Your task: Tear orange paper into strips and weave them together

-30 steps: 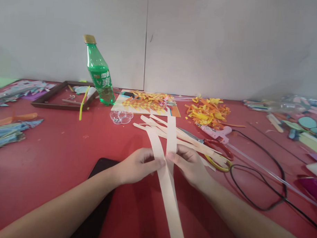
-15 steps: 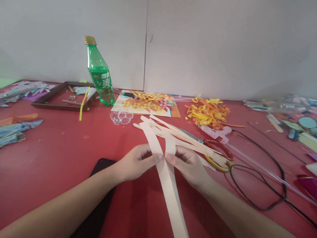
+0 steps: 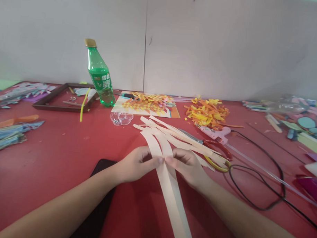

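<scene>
A pale cream paper strip [image 3: 172,199] runs from the bottom edge up to my hands, where it is parted into two bands. My left hand [image 3: 136,163] pinches the left band between thumb and fingers. Close beside it, my right hand [image 3: 189,166] pinches the right band, the two thumb tips almost touching. Just beyond my hands lie several loose cream paper strips [image 3: 184,138], partly over scissors with red and yellow handles [image 3: 218,149]. Under my left forearm a black flat object [image 3: 100,196] lies partly hidden.
A green bottle [image 3: 100,78] stands at the back left beside a brown frame [image 3: 60,108]. Orange and yellow paper scraps [image 3: 209,112] are heaped behind a pink glue gun [image 3: 215,133], whose black cord [image 3: 278,168] loops at the right. A clear flower-shaped dish [image 3: 121,118] sits mid-table.
The two bands beyond my fingers have come closer together, and their upper ends have dropped lower. Both hands keep their pinch at nearly the same spot.
</scene>
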`<state>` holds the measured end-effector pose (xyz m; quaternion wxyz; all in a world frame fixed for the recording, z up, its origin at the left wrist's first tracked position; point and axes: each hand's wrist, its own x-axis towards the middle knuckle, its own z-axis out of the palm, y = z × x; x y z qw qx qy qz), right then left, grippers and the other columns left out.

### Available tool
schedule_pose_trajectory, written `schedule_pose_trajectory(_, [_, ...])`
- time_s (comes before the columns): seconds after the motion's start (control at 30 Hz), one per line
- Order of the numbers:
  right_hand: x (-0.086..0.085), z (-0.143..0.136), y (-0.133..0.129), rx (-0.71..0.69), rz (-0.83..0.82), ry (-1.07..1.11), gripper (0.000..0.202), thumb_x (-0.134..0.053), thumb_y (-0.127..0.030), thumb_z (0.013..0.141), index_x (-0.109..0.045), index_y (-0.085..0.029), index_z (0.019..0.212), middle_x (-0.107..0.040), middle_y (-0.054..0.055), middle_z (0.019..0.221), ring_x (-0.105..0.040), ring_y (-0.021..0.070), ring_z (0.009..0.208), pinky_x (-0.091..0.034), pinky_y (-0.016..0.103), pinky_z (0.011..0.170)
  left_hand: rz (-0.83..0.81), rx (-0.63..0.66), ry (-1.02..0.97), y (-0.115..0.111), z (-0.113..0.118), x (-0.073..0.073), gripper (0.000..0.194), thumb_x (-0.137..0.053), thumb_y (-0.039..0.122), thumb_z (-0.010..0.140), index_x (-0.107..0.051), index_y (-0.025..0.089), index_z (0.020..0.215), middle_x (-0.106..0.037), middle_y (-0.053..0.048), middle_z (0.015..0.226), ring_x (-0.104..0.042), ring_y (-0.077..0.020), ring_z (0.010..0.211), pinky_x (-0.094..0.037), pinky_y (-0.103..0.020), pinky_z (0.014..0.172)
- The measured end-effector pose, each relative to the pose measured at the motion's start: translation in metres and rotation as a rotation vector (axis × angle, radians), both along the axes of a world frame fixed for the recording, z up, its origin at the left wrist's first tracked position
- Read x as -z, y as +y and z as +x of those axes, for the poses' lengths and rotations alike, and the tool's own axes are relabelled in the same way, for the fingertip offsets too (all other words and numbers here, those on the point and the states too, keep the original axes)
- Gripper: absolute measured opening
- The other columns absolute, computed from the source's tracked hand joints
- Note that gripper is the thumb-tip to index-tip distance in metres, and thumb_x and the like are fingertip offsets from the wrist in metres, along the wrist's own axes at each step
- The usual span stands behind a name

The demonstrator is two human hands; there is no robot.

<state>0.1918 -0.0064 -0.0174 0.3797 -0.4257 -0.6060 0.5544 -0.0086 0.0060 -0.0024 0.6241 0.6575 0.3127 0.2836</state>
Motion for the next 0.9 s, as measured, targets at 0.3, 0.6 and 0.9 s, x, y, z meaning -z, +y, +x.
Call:
schedule_pose_trajectory(0.3, [0.0001,-0.0020,-0.0016,0.100,0.054,-0.028,0.040,-0.064,-0.049,0.082,-0.050,-0.019,0.061,-0.042,-0.003,0.060,-0.039,0.0113,0.056,-0.032,0.026,0.053,-0.041,-0.078,0.004,-0.0007,0.0003,0.0009,0.024,-0.054,0.034,0.093,-0.065,0.014,0.084,-0.066,-0.001,0.081,-0.059,-0.0143,0.077,-0.046,-0.025,0.074])
schedule_pose_trajectory(0.6, [0.0043,0.0001,0.0007,0.138,0.112,-0.026,0.040,-0.065,-0.046,0.084,-0.051,-0.017,0.059,-0.045,-0.004,0.057,-0.040,0.0095,0.054,-0.032,0.024,0.051,-0.055,-0.022,0.017,-0.0031,0.0022,0.0011,0.029,-0.056,0.041,0.091,-0.064,0.014,0.084,-0.061,0.001,0.075,-0.055,-0.0123,0.070,-0.045,-0.026,0.070])
schedule_pose_trajectory(0.9, [0.0018,-0.0004,-0.0030,-0.011,0.088,0.068,0.031,-0.065,-0.044,0.085,-0.062,-0.019,0.067,-0.061,0.001,0.059,-0.056,0.0141,0.056,-0.045,0.027,0.055,0.010,-0.009,0.009,-0.0020,0.0006,0.0042,0.028,-0.056,0.037,0.090,-0.067,0.011,0.089,-0.070,-0.008,0.089,-0.065,-0.0208,0.086,-0.050,-0.034,0.082])
